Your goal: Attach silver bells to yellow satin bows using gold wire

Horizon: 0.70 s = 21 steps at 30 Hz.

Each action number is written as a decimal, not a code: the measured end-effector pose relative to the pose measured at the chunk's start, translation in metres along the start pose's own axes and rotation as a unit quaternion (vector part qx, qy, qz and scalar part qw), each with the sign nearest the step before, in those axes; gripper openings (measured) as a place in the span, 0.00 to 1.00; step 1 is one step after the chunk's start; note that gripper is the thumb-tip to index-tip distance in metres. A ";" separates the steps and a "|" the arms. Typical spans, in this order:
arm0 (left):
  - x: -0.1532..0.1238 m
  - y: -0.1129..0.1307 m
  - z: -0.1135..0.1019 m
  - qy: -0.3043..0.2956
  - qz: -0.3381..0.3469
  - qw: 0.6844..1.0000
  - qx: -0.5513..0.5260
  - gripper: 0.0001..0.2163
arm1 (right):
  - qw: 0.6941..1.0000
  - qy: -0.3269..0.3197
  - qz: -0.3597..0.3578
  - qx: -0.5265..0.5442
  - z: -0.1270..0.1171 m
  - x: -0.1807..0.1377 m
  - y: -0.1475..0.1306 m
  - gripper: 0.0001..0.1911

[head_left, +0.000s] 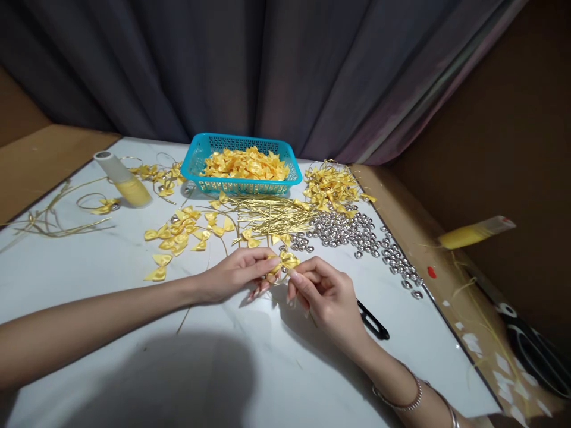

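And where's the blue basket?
In the head view, the blue basket is at the far side of the white table, slightly left of centre, with the dark curtain behind it and gold strips in front.

Right forearm [387,370], five o'clock: silver-toned beaded bangle [404,408]; smoother silver-toned band [454,417] farther up. Left forearm [111,319], eight o'clock: bare along its visible length.

Left hand [235,273] near right hand [329,297]
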State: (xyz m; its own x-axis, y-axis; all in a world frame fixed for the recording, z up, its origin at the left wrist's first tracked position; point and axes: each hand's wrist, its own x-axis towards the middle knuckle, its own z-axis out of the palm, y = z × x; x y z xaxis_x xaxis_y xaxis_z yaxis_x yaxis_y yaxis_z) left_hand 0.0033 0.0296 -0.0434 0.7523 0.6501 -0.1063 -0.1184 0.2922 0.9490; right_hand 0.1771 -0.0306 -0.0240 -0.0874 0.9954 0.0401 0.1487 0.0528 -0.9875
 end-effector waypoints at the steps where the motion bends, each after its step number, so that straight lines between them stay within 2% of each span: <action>1: 0.000 0.000 0.000 -0.001 0.003 1.000 0.002 0.16 | 1.000 -0.001 -0.003 -0.002 0.000 0.000 0.000 0.13; 9: 0.002 0.000 -0.001 0.005 0.002 1.000 0.020 0.17 | 1.000 -0.004 0.001 -0.005 -0.001 0.000 0.000 0.13; 21: 0.002 0.004 -0.001 -0.029 -0.016 0.999 -0.032 0.15 | 1.000 0.000 -0.007 -0.008 -0.001 0.000 0.001 0.13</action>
State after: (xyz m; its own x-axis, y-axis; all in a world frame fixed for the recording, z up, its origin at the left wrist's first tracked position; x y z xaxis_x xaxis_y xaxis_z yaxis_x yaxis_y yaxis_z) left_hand 0.0039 0.0324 -0.0398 0.7922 0.5990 -0.1167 -0.1345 0.3579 0.9240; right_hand 0.1779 -0.0301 -0.0251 -0.0896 0.9946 0.0533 0.1633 0.0674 -0.9843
